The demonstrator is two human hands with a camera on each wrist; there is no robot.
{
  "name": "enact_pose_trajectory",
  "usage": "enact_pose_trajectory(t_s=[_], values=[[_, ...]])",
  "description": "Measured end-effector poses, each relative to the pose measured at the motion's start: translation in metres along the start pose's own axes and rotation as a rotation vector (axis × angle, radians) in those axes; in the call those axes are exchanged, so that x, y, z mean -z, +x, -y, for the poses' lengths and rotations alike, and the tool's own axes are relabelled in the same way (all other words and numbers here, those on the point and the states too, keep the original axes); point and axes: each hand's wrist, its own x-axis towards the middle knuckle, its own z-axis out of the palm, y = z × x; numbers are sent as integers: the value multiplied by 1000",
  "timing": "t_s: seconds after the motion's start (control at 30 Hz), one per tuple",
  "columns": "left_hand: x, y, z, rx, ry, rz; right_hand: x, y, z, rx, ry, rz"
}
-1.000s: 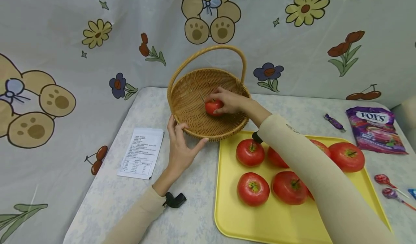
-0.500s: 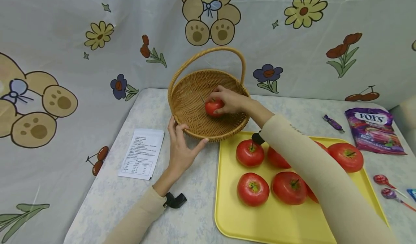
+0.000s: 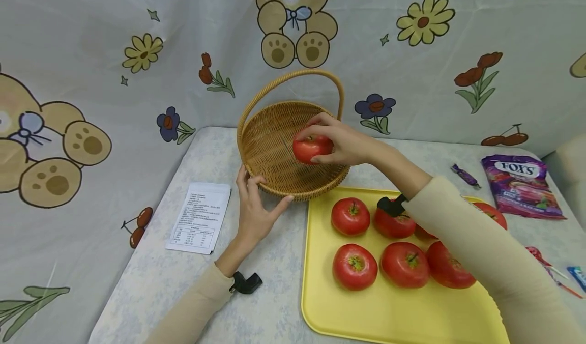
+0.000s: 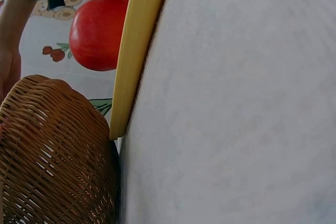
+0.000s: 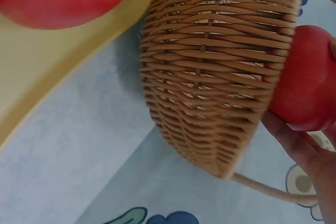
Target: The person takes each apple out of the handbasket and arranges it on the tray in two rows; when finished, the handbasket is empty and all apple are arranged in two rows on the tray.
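Observation:
A wicker basket (image 3: 267, 153) with an arched handle stands tilted at the back of the table, its mouth toward me. My left hand (image 3: 256, 214) holds its front left rim, fingers at the edge and thumb spread along the front. A red apple (image 3: 312, 151) is in my right hand (image 3: 350, 143), fingers over its top and thumb at its lower side. In the head view the apple overlaps the basket's mouth. The right wrist view has this apple (image 5: 304, 85) at the basket's rim, above its weave (image 5: 210, 72).
A yellow tray (image 3: 361, 318) with several red apples (image 3: 354, 266) lies right of the left arm, by the basket. Left is a printed white packet (image 3: 199, 219). A purple candy bag (image 3: 522, 186), a wrapped candy (image 3: 466, 176) and lollipops are at right; patterned cloth hangs behind.
My right hand has raised the apple off the inside of the basket and brought it right and toward me. The left hand keeps its place on the rim.

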Motion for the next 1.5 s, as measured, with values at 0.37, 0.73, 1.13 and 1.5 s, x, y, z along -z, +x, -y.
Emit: enact_pose_trajectory(t_s=[0.37,0.73,1.13,1.5], values=[[-1,-3,3,26,1,15,16,-79,15,21,-41,-76],[-1,-5,5,38,14,16,17,-166,23,-156,-123,-142],[0,-4,4,29,11,10,7,-229,25,-138,-124,-261],[-1,-2,4,2,10,5,-16,-286,30,-286,-102,-360]])
